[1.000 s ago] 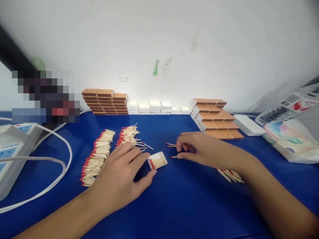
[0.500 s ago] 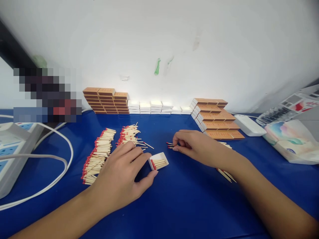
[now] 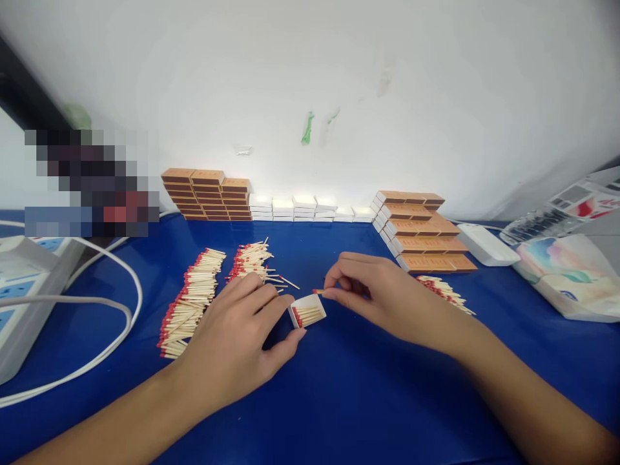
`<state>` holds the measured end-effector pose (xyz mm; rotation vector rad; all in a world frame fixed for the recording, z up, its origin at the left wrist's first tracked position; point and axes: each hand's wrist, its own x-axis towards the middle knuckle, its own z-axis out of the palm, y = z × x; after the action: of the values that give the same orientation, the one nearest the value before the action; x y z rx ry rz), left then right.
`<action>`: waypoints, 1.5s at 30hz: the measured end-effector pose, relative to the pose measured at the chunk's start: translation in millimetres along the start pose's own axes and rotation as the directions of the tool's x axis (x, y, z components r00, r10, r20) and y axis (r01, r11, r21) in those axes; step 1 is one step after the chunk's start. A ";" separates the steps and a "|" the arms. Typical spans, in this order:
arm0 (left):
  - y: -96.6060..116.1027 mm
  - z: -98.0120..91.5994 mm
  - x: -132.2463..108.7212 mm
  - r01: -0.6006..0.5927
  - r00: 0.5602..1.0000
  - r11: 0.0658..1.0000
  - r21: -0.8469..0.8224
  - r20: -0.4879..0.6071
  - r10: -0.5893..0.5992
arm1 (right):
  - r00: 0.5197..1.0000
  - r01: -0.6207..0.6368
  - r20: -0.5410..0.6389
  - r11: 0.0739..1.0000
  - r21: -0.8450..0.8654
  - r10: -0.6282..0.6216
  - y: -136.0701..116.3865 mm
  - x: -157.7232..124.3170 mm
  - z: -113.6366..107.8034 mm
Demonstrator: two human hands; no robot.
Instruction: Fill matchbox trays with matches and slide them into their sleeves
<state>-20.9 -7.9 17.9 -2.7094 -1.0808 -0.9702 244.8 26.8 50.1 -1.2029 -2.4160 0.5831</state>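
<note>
A small white matchbox tray (image 3: 307, 310) with several red-tipped matches in it lies on the blue table (image 3: 339, 400). My left hand (image 3: 237, 342) grips the tray's left end between thumb and fingers. My right hand (image 3: 372, 290) is pinched on a few matches (image 3: 318, 291), whose red tips show just above the tray's far right corner. Two rows of loose matches (image 3: 191, 302) lie left of my left hand, with a smaller heap (image 3: 252, 261) behind it. Another bunch of matches (image 3: 443, 290) lies behind my right wrist.
Orange matchbox sleeves are stacked at the back left (image 3: 206, 194) and back right (image 3: 419, 229), with white trays (image 3: 300, 208) between them along the wall. A power strip (image 3: 24, 290) and white cable (image 3: 97, 316) lie at the left. A white box (image 3: 487, 243) and tissue pack (image 3: 566, 271) sit at the right.
My right hand picked up the loose matches from the table and carried them left to the tray. My left hand stayed on the tray.
</note>
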 end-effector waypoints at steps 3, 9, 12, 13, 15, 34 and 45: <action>1.0 0.5 0.1 0.005 1.000 1.000 -0.011 0.011 -0.004 | 0.999 0.047 0.018 0.999 0.014 -0.047 -17.2 -1.5 10.5; 2.2 0.3 -0.2 0.014 1.000 1.000 -0.024 0.012 -0.013 | 1.000 0.024 0.013 0.998 -0.054 -0.024 -9.7 0.1 13.0; 3.7 -0.1 -1.4 0.005 1.000 0.999 -0.037 0.015 -0.005 | 0.995 -0.094 -0.060 0.967 -0.237 0.082 11.1 0.6 6.0; 4.7 -0.1 -2.1 -0.004 1.000 0.999 -0.045 0.015 0.005 | 0.992 -0.127 -0.053 0.952 -0.277 0.116 17.7 0.7 4.7; 7.1 0.2 -3.9 -0.026 1.000 0.998 -0.061 0.013 0.027 | 0.985 -0.166 -0.014 0.939 -0.300 0.170 26.5 1.7 5.0; 14.6 -0.3 -4.5 -0.014 1.000 1.000 -0.003 -0.011 0.014 | 0.971 -0.205 -0.115 0.977 0.055 0.211 -5.3 46.2 52.4; 10.4 0.8 -6.7 0.048 0.998 0.998 0.035 0.028 -0.049 | 0.968 -0.247 -0.051 0.967 -0.054 0.245 -4.9 42.1 36.0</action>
<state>-17.6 -19.5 15.0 -2.6901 -1.1628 -0.9130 199.8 51.3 28.6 -1.5388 -2.2780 0.5519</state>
